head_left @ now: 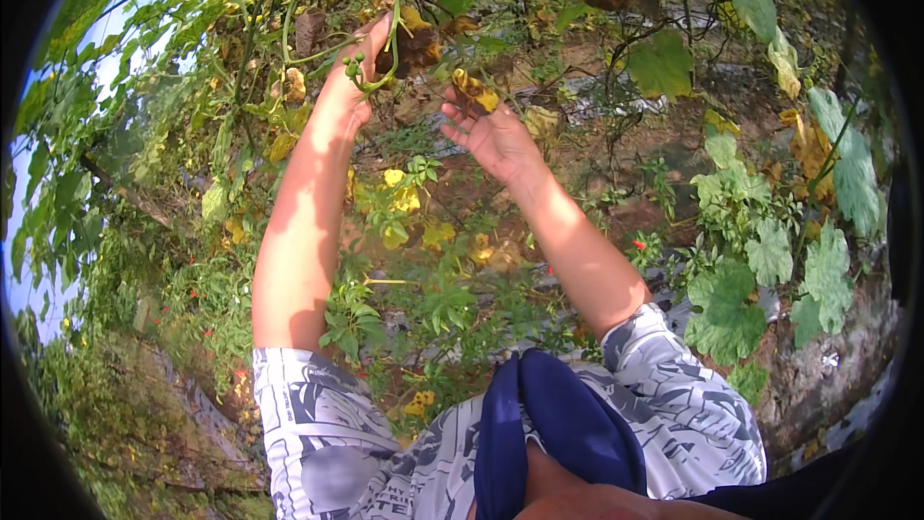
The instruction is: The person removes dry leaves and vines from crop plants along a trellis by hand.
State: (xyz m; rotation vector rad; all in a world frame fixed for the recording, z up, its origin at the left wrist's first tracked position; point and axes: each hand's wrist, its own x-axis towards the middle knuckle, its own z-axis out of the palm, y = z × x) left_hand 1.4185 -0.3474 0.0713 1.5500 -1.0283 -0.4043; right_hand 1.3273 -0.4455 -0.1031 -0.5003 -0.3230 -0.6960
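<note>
The step in hand looks to be a two-handed reach among the withered growth at the lower fringe of the vine [252,34]. The left hand [361,46] is raised against that fringe, its fingers largely hidden behind a green stem [397,0] and beside a brown leaf [419,50]; whether they are closed on anything, I cannot tell. A bud cluster [355,65] lies across the view of this hand. Any move here calls, I judge, for a light touch, since the stem and buds sit so close to the fingers that a tug could catch them.

Farther right, a yellow-brown leaf [475,92] is at the fingertips of the right hand [496,133]. The fingers are parted and loosely bent, the palm partly turned up; the leaf overlaps them, and I cannot tell whether it is touched or merely in front. Gripping it would call for drawing thumb and fingers together. The hands are apart, with the low plants [448,306] showing below the gap.

As to direction, the green stem runs nearly upright, its lower end hooking left toward the buds. The brown leaf hangs broad and crumpled, with no clear long axis. The yellow-brown leaf slants from upper left to lower right; which end is its tip is unclear.
</note>
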